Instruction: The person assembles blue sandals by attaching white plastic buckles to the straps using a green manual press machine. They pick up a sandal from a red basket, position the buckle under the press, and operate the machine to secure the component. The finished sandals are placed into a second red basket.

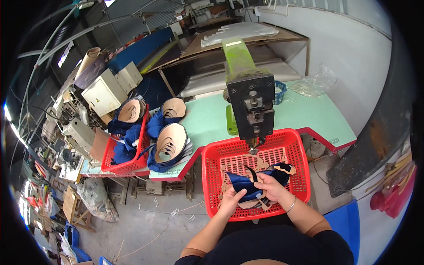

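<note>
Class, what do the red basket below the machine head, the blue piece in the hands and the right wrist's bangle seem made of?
Red basket: moulded plastic, judging by its even colour, slight gloss and regular slots.
Blue piece: likely fabric with a soft sheen, since it bends easily; coated material is possible.
Bangle: probably polished metal, silvery and bright, though small here.

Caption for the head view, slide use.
Left hand and right hand hold a navy fabric piece over a red plastic basket, before a green-armed sewing machine.
</note>
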A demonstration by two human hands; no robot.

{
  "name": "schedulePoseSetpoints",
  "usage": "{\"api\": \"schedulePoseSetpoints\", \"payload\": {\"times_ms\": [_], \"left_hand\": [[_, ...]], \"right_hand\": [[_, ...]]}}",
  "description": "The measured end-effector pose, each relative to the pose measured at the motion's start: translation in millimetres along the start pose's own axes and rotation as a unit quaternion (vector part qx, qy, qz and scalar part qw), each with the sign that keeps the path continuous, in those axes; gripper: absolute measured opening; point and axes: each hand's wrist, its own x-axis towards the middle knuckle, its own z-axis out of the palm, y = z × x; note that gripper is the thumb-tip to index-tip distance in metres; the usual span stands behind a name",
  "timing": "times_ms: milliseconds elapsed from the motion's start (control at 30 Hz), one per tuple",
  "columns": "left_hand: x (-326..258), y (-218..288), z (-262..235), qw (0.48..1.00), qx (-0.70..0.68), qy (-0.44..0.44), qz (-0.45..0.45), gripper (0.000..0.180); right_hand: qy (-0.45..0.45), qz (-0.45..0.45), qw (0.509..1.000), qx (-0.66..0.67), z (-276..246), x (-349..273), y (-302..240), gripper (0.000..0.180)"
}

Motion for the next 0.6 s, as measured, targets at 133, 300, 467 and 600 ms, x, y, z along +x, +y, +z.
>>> {"api": "schedulePoseSetpoints", "payload": {"times_ms": [133,300,467,600], "left_hand": [[0,-3,1,0.999,-0.008,0.046,-0.007,0.021],[1,-4,0,0.995,0.066,0.068,0.028,0.018],[-3,-13,-1,0.983,0.133,0.068,0.109,0.017],[-5,-9,3,0.986,0.067,0.064,0.139,0.019]], "right_hand": [[0.013,-0.089,0.985,-0.15,-13,2,12,0.027],[0.013,0.042,0.997,0.06,-24,0,15,0.02],[0.059,0.045,0.996,-0.054,-14,5,17,0.017],[0.005,0.144,0.989,0.026,-21,4,12,0.017]]}}
